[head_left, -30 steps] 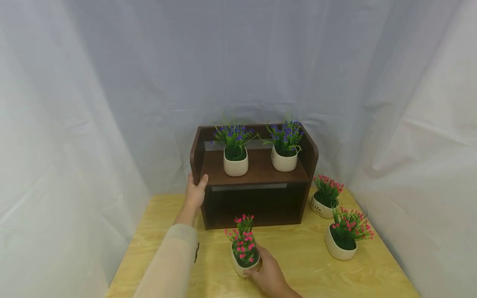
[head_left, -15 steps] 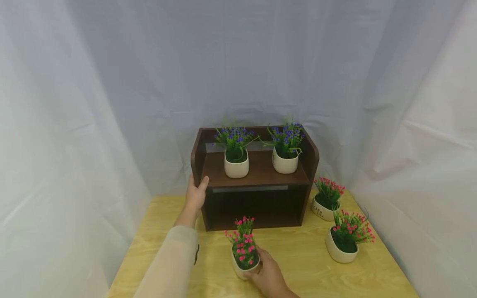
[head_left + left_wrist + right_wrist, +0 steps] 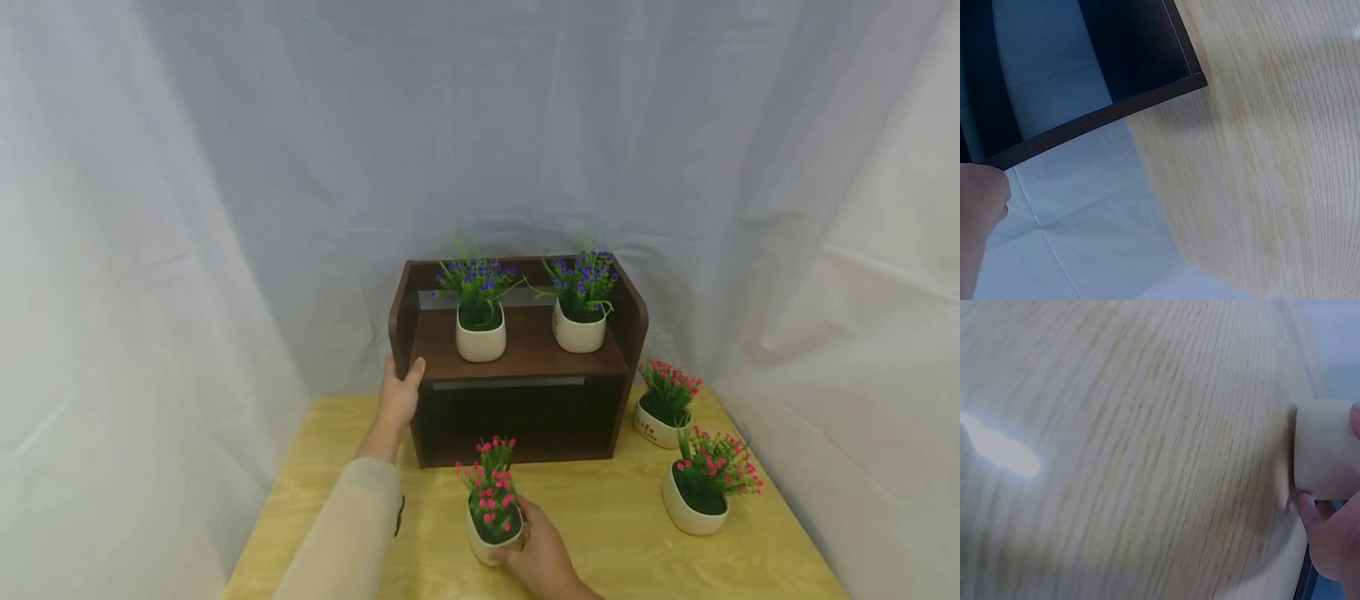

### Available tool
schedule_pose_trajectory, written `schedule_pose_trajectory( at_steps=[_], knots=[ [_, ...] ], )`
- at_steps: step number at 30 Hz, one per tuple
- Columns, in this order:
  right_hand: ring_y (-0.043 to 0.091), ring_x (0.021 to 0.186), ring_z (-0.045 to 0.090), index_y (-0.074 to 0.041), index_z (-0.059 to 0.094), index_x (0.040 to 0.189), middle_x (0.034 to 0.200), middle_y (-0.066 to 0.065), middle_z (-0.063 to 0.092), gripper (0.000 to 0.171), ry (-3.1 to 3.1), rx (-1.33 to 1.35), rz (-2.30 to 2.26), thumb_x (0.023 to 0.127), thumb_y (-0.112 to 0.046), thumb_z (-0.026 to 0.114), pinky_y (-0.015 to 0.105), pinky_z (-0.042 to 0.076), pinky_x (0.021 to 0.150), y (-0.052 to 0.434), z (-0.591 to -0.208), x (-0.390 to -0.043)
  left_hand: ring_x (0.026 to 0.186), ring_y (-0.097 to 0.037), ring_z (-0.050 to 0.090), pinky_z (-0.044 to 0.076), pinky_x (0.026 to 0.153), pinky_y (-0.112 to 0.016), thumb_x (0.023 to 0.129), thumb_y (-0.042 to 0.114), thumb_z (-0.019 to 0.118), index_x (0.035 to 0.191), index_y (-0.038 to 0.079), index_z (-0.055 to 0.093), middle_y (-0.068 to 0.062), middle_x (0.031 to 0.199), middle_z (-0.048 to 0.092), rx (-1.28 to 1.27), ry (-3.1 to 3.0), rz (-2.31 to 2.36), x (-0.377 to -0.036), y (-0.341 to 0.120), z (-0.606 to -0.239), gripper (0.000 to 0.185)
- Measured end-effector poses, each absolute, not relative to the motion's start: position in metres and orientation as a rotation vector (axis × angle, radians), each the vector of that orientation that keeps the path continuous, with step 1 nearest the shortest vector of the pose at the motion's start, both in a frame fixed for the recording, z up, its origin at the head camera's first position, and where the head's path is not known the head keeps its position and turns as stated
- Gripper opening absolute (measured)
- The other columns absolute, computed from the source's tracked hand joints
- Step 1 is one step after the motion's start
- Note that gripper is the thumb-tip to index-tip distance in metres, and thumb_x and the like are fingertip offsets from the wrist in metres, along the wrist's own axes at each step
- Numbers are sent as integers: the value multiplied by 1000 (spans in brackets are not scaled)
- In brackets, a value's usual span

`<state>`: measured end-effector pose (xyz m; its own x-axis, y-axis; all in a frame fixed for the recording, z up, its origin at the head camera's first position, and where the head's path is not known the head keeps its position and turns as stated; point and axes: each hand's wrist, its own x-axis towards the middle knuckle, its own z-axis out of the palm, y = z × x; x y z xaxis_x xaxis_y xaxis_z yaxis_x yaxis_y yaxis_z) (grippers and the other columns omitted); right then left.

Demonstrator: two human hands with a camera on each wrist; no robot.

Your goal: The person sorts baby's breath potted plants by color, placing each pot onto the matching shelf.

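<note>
My left hand (image 3: 399, 398) grips the left side panel of a dark brown two-tier wooden shelf (image 3: 525, 367), thumb on the front edge and fingers round the outer side. In the left wrist view that panel (image 3: 1097, 120) runs away from the hand (image 3: 982, 194). My right hand (image 3: 542, 546) holds the right side of a white pot of pink flowers (image 3: 491, 521) in front of the shelf. In the right wrist view the white pot (image 3: 1325, 453) is at the right edge, close to the tabletop, with fingers (image 3: 1310, 512) against its side.
Two white pots with blue-purple flowers, a left one (image 3: 482, 342) and a right one (image 3: 579, 333), stand on the upper tier. Two pink-flowered pots, a rear one (image 3: 660, 425) and a front one (image 3: 693, 512), stand right of the shelf. White curtains (image 3: 525, 133) enclose the wooden table (image 3: 600, 517).
The head view has shifted slightly, so the shelf and pots appear a little lower and farther right. Both hands keep their holds on the shelf and the pot.
</note>
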<state>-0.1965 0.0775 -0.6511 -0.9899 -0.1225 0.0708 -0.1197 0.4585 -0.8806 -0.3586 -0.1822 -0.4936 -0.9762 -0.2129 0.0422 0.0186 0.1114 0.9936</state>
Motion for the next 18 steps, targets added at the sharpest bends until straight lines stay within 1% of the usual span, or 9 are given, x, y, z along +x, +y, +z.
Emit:
schedule_pose_trajectory(
  at_steps=[4, 8, 10, 13, 18],
  knots=[
    [51, 143, 57, 5, 49, 155, 153, 30, 60, 102, 2692, -223, -1607, 75, -29, 101, 74, 42, 120, 74, -651, -202, 168, -41, 21, 17, 139, -58, 114, 41, 54, 174, 14, 13, -21, 179, 26, 204, -2204, -1980, -358, -182, -494, 78],
    [48, 142, 59, 4, 49, 156, 154, 28, 60, 101, 2734, -257, -1588, 76, -30, 100, 68, 48, 118, 68, -646, -211, 166, -41, 27, 21, 139, -58, 114, 39, 56, 171, 15, 22, -20, 175, 35, 186, -2175, -1991, -358, -182, -494, 71],
    [46, 142, 60, 2, 49, 156, 153, 25, 61, 98, 2736, -262, -1606, 77, -29, 99, 65, 50, 118, 65, -641, -216, 165, -41, 29, 21, 138, -58, 113, 38, 57, 170, 15, 24, -20, 174, 37, 188, -2162, -1992, -359, -182, -494, 70],
    [44, 142, 60, 0, 49, 157, 153, 23, 62, 97, 2741, -238, -1642, 78, -26, 99, 62, 50, 118, 59, -636, -224, 164, -41, 31, 22, 138, -58, 113, 37, 57, 169, 14, 26, -20, 172, 39, 183, -2159, -1987, -359, -182, -495, 68],
    [44, 145, 58, -4, 45, 161, 157, 22, 58, 100, 2775, -145, -1691, 78, -20, 99, 62, 50, 120, 54, -637, -239, 163, -40, 33, 24, 137, -58, 114, 35, 57, 168, 14, 28, -20, 170, 41, 168, -2164, -1977, -359, -181, -494, 65]
  ],
)
